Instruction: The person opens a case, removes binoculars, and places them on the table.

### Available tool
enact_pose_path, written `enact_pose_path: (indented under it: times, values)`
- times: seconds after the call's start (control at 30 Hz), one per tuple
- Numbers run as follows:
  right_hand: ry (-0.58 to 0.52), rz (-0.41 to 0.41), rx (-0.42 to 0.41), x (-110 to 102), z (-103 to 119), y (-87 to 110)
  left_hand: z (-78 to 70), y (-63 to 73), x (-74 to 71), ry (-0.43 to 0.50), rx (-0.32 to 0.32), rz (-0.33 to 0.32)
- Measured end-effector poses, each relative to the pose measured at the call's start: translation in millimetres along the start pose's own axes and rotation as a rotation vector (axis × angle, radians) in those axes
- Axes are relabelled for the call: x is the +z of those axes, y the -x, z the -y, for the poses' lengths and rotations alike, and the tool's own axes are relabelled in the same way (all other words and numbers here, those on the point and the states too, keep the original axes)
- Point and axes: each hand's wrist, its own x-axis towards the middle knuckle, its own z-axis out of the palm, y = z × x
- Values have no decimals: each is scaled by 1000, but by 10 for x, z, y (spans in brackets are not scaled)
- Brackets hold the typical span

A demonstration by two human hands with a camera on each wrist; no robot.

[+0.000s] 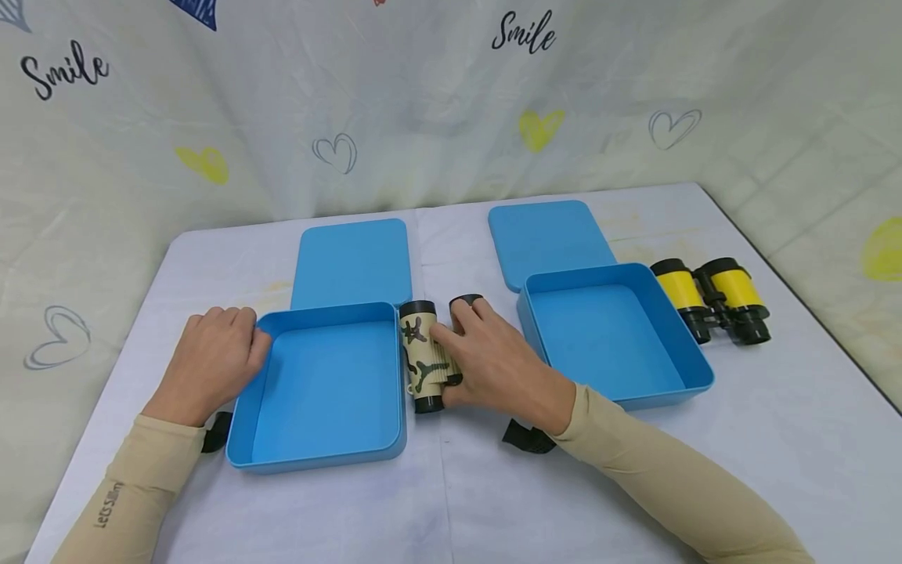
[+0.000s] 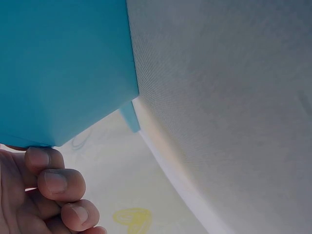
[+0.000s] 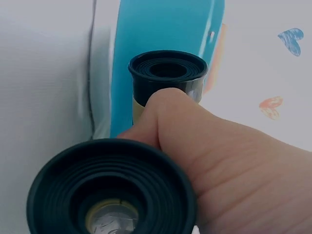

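Camouflage-patterned binoculars (image 1: pixel 420 348) with black ends stand against the right side of the left blue box (image 1: pixel 324 392). My right hand (image 1: pixel 503 360) grips them from above and the right, its palm hiding much of the far barrel. Their black eyepieces (image 3: pixel 168 73) show in the right wrist view, with the thumb between the barrels. At the box's far left corner, my left hand (image 1: pixel 214 356) holds the rim. Its curled fingers (image 2: pixel 61 183) lie at the outside of the wall in the left wrist view; the thumb is hidden.
A second open blue box (image 1: pixel 613 337) stands to the right, with yellow-and-black binoculars (image 1: pixel 733 294) beside it. Flat blue lids (image 1: pixel 352 262) lie behind both boxes. Black straps or pieces lie under the right wrist (image 1: pixel 528 437) and the left wrist (image 1: pixel 217 433).
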Motion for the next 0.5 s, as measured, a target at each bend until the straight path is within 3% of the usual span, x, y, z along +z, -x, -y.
enact_pose_path:
  times: [0.5]
  values:
    - [28, 5, -2, 88, -11, 43, 11, 2, 12, 4, 1, -2]
